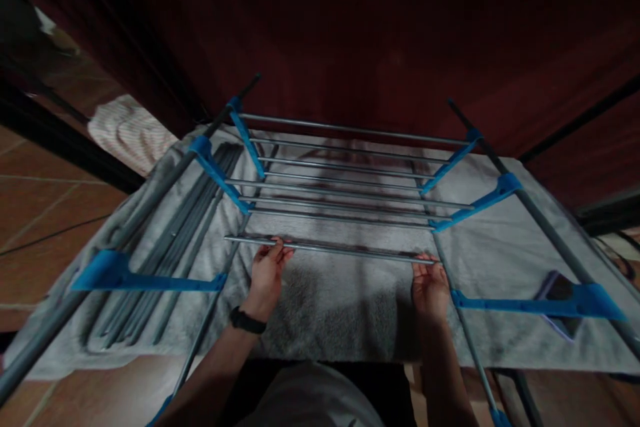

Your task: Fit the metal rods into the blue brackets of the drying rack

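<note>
A thin grey metal rod (345,251) lies across in front of me, held level at both sides. My left hand (267,277) pinches it a little in from its left end, which sticks out past the fingers. With the palm turned up, my right hand (432,287) has its fingers and thumb closed on the rod near the right end. Beyond it stands a partly built rack of grey tubes with several crossbars (345,193) between blue plastic brackets. The nearer left bracket (155,283) and nearer right bracket (530,307) have no crossbar between them.
A grey fleecy cloth (340,307) covers the surface below. Several loose grey tubes (175,240) lie on it at left. A dark flat object with a purple edge (556,290) rests partly behind the right bracket. A striped cloth (131,130) lies at upper left, above tiled floor (55,213).
</note>
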A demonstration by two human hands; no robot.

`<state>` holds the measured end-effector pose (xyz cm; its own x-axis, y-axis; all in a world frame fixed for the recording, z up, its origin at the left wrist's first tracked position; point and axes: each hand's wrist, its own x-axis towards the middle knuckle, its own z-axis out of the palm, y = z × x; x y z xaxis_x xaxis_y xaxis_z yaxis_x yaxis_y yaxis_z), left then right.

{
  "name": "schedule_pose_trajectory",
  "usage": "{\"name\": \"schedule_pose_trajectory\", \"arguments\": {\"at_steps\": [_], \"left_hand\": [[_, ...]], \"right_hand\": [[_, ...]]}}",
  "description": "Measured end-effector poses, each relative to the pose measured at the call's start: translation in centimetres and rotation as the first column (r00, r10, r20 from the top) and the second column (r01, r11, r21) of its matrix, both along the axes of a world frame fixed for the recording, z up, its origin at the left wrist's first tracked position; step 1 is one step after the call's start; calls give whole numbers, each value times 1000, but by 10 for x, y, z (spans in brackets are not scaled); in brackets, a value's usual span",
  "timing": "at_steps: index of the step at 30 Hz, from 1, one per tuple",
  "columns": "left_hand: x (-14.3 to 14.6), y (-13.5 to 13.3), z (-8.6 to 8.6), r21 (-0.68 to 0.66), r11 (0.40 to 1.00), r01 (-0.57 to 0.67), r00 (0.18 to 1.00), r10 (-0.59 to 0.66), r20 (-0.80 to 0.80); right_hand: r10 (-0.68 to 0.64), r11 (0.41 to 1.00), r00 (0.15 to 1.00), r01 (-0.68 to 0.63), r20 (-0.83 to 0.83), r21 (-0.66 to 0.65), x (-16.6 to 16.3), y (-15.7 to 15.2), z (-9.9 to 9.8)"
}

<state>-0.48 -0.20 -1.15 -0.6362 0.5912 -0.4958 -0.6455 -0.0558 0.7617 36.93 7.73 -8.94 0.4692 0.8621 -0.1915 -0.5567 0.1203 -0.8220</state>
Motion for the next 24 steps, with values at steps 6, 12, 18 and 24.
{"name": "schedule_pose_trajectory", "arguments": {"at_steps": [6, 12, 18, 24], "left_hand": [[-22, -3, 0, 40, 996, -77, 997, 77, -14], [-45, -4, 6, 31, 988, -151, 988, 152, -36], [-64, -2, 3, 37, 961, -275, 954, 277, -117], [-71, -4, -3, 79, 953, -291, 927, 302, -224]], "right_hand": [[-10, 1000, 1000, 10, 22, 0, 8, 2, -7], [-31, 1000, 999, 31, -26, -4, 10, 4, -7], [-29, 999, 999, 28, 30, 15, 13, 4, -13], [3, 1000, 999, -3, 34, 11, 18, 3, -17]]}}
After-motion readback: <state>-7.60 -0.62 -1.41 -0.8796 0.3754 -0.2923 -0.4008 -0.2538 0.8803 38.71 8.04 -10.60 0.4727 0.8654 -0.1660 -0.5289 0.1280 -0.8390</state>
